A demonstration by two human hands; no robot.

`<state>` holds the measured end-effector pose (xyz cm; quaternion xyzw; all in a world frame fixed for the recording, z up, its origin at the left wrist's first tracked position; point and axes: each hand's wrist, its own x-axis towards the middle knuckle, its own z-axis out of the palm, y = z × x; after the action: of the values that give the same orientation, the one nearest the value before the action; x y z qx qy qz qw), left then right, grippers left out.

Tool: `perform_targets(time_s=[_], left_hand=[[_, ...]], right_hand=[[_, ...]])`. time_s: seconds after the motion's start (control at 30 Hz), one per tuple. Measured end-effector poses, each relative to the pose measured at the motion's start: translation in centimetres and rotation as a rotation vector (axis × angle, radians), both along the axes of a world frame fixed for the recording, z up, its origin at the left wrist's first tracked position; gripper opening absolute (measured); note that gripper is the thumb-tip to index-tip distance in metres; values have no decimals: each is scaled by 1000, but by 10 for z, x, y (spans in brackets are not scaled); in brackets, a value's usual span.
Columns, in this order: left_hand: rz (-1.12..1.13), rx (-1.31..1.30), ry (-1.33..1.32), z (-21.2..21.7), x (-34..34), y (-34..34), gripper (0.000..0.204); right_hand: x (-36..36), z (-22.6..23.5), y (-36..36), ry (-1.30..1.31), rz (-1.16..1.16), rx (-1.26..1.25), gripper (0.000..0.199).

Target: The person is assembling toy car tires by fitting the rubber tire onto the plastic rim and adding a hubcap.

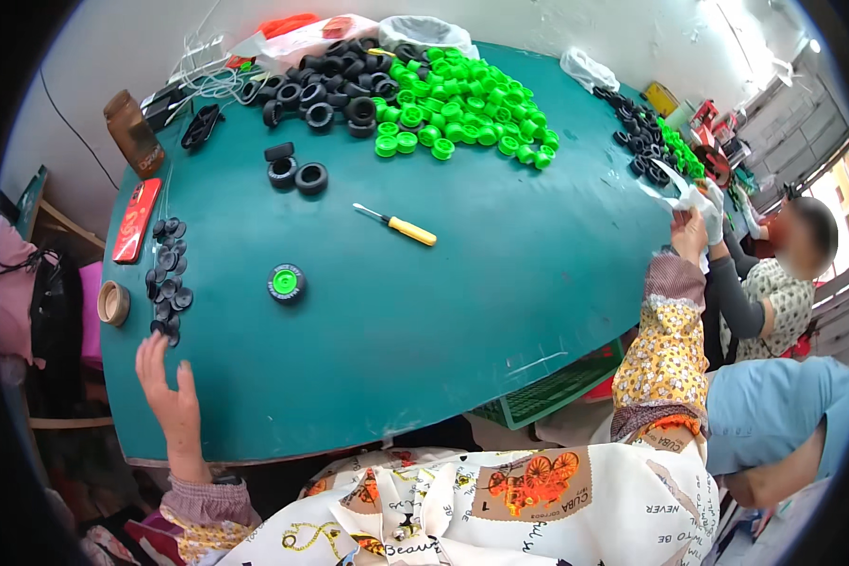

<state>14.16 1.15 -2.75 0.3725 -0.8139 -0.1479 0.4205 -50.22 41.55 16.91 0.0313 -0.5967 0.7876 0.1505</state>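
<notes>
My left hand (168, 391) is open at the left edge of the green table, its fingertips by a cluster of small black round caps (167, 264). At the far right edge my right hand (690, 234) is closed on a thin white sheet (686, 200), beside a co-worker's white-gloved hand. A black toy wheel with a green hub (286, 283) lies flat on the table. A screwdriver with a yellow handle (410, 231) rests in the middle. Three loose black tires (311, 178) sit farther back, one standing on its tread.
Green hubs (481, 104) and black tires (321, 85) are heaped at the back, with another pile (637, 127) at the right. A red phone (137, 221), a brown bottle (132, 132) and a round container (113, 303) line the left edge. A co-worker (774, 283) sits at the right.
</notes>
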Motion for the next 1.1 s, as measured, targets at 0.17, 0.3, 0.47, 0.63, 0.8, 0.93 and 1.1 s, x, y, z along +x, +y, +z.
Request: perform_targets(time_s=[0.17, 0.3, 0.47, 0.63, 0.8, 0.93, 1.1], left_hand=[[79, 22, -250, -18, 56, 53, 36], [166, -39, -238, -60, 19, 70, 36], [158, -47, -207, -67, 19, 66, 33], [145, -42, -203, -68, 16, 64, 32], [131, -46, -197, -61, 25, 69, 30], [131, -122, -168, -71, 10, 61, 29], [100, -212, -118, -39, 0, 59, 28]], right_hand=[[34, -48, 52, -83, -16, -52, 21], [5, -50, 65, -10, -15, -119, 27], [4, -54, 75, 15, -16, -113, 25], [-3, -60, 90, 9, -17, -157, 22], [22, -78, 79, -25, -30, -114, 28], [60, -133, 41, -30, 51, 101, 30], [145, -172, -35, 86, 351, 443, 22]])
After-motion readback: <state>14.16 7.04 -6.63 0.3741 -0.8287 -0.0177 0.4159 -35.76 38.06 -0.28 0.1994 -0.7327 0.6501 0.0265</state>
